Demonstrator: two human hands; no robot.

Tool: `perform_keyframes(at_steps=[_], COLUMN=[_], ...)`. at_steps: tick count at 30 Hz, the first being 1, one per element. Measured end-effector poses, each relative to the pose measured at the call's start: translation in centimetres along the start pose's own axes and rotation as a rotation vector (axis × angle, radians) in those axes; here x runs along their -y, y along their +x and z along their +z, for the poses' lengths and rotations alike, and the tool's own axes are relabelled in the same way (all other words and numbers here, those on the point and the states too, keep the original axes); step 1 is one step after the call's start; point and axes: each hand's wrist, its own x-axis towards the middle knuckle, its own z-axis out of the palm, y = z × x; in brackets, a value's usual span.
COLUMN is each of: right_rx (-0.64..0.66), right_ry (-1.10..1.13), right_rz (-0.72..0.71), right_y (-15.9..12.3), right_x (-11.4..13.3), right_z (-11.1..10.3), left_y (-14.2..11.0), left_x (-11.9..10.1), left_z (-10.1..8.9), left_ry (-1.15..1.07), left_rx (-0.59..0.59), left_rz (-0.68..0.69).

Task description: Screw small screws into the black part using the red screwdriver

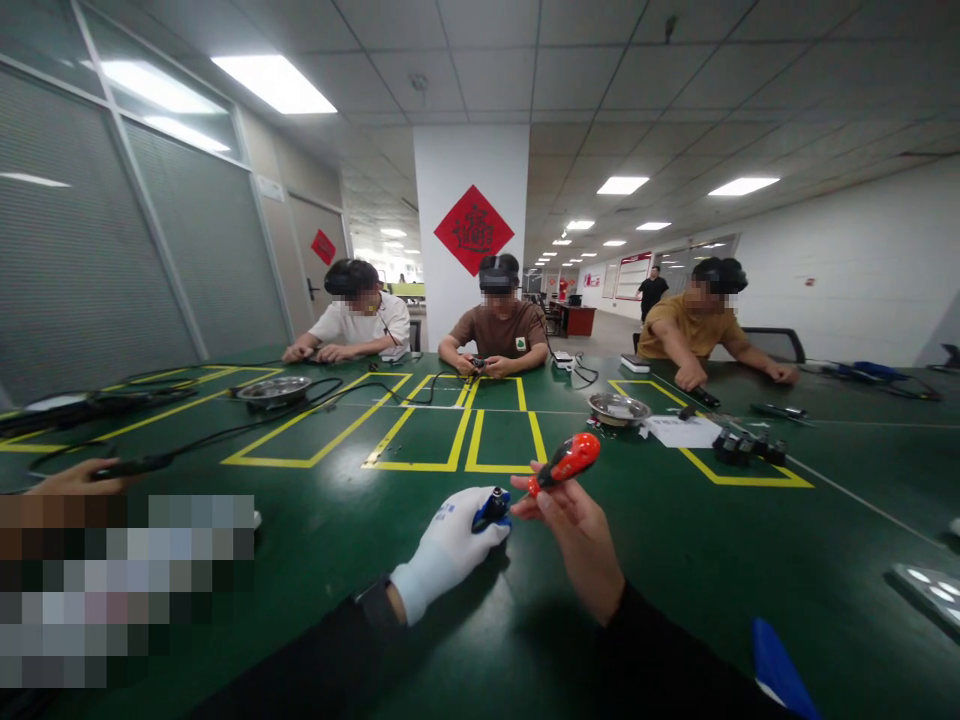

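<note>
Aligning, it seems: at lower centre, the bare right grip (579, 530) clamps a red-and-black bulb-handled screwdriver (564, 464), the white-gloved left grip (448, 545) a blue-and-black rounded object (492, 509); the next move likely calls for steadiness.

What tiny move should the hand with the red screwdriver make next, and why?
Perhaps the right hand should gently line the red-and-black screwdriver up with the blue-and-black piece: its narrow end points that way, and the gloved left hand holds the piece. I can't tell whether the two touch.
</note>
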Motion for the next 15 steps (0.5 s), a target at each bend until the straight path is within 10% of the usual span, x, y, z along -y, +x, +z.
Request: perform_keyframes(at_steps=[15], right_rx=[-0.005], right_ry=[0.015], right_rz=[0.002], right_y=[0.05], right_x=[0.41], right_z=[-0.1], left_y=[0.04], left_x=[0.11], left_z=[-0.14], left_ry=[0.006], left_rx=[0.007], left_rz=[-0.011])
